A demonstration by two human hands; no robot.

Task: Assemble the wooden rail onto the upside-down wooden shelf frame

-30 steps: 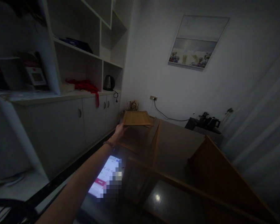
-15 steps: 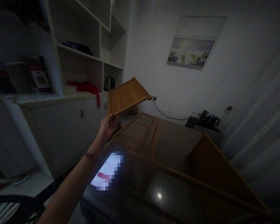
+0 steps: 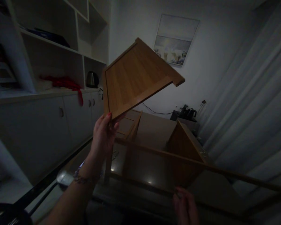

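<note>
My left hand [image 3: 103, 135] grips the near corner of a square wooden tray-like panel [image 3: 135, 75] and holds it tilted up in the air above a dark wooden table frame [image 3: 154, 147]. A bracelet sits on that wrist. My right hand [image 3: 185, 206] shows at the bottom edge, fingers curled on the front rail of the frame. A slanted wooden panel [image 3: 184, 147] stands inside the frame.
White cabinets [image 3: 49, 122] and open shelves run along the left wall, with a kettle [image 3: 91, 79] and red cloth [image 3: 61, 82] on the counter. A picture [image 3: 175, 39] hangs on the far wall. Curtains [image 3: 253, 109] fill the right. A phone [image 3: 64, 178] lies below my left wrist.
My left hand lifted the wooden panel from the far end of the frame and brought it up and closer. The view swung right, and my right hand came into sight on the front rail.
</note>
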